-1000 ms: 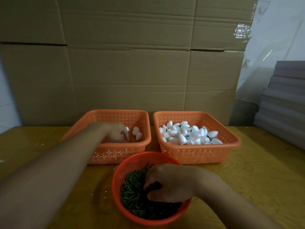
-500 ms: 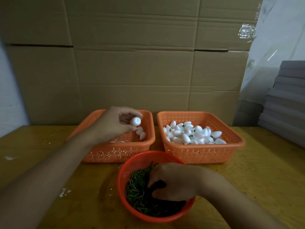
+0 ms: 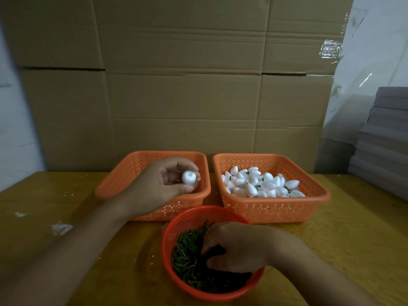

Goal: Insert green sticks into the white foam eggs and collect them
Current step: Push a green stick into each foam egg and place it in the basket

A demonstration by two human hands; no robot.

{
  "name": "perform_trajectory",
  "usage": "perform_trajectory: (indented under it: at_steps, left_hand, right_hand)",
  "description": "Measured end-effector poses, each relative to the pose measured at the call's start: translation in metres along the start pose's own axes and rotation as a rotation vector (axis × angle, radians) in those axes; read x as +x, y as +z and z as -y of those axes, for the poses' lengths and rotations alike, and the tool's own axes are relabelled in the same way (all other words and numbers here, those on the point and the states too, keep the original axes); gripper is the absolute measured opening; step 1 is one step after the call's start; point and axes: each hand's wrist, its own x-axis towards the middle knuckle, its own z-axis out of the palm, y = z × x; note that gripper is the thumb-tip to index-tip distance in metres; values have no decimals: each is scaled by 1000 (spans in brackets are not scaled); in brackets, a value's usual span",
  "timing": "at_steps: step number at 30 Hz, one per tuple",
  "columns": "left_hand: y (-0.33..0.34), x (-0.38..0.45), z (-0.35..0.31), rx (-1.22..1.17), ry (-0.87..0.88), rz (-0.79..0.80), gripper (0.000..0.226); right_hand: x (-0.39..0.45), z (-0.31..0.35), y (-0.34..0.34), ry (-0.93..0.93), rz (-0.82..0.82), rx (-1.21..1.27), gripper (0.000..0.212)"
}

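Observation:
My left hand holds one white foam egg between fingertips and thumb, above the left orange basket. The right orange basket holds a heap of white foam eggs, some with green sticks showing between them. In front stands a round red basket full of green sticks. My right hand reaches down into the sticks with its fingers curled; the fingertips are hidden, so what they hold cannot be seen.
The baskets stand on a yellow wooden table with white foam crumbs at the left. A wall of cardboard boxes rises behind. Grey stacked sheets lie at the right edge.
My left hand has lifted out of the left basket with one foam egg and turned palm up. My right hand has stayed among the sticks.

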Motion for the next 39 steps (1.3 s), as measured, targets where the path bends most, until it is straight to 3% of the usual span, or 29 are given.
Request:
perform_trajectory:
  at_steps: [5,8,13,18,24,31,39]
  left_hand:
    - [4,-5,-1,-331,-197,-20,24]
    - [4,-8,-2,-501,-261,8,44]
    - [1,-9,-1,-512,-209,128,49]
    - [-4,-10,0,-480,-149,156,37]
    - [-2,-12,-4,-423,-112,131,38]
    - [7,-11,-10,-499,-240,84,49]
    - [11,-9,-15,-740,-366,42,41]
  right_hand:
    - [0,0,-1,-2,4,6,32]
    - [1,-1,0,0,11,12,31]
    - [1,-1,1,10,7,16,31]
    - [0,0,0,14,18,22,32]
    - [-1,1,-1,18,19,12,33]
    - [0,0,0,9,17,-4,33]
    - [1,-4,3,10,-80,-40,34]
